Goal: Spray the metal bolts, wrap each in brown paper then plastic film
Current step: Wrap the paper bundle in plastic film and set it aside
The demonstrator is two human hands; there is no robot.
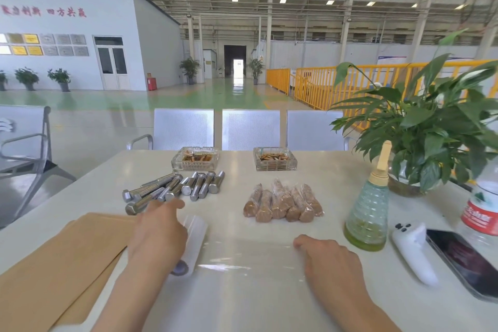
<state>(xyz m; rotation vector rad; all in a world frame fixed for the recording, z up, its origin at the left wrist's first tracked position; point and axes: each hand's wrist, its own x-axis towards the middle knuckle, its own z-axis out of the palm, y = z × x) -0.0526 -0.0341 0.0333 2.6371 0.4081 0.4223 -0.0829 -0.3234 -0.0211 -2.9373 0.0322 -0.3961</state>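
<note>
Left hand lay over the roll of plastic film, fingers curved round it, gripping it; index finger stretched forward toward the bare bolts. Right hand was palm-down with fingers curled under, knuckles pressing the pulled-out sheet of film onto the counter; whether it pinched the film edge couldn't be told.

Film sheet stretched flat between the two hands, clear and glossy, faint wrinkles along its near edge.

Bare metal bolts sat in a loose pile just beyond the left hand: silver, hex-headed, threaded shanks. Wrapped bolts were bunched to the right of them, brown paper under clear film, stubby cylinders.

Brown paper sheets were stacked flat left of the roll, under the left forearm.

Spray bottle, ribbed clear plastic with greenish liquid and a tan nozzle, stood right of the right hand. Beyond it: white controller, dark phone, water bottle, potted plant. Two glass ashtrays sat at the counter's far edge.
</note>
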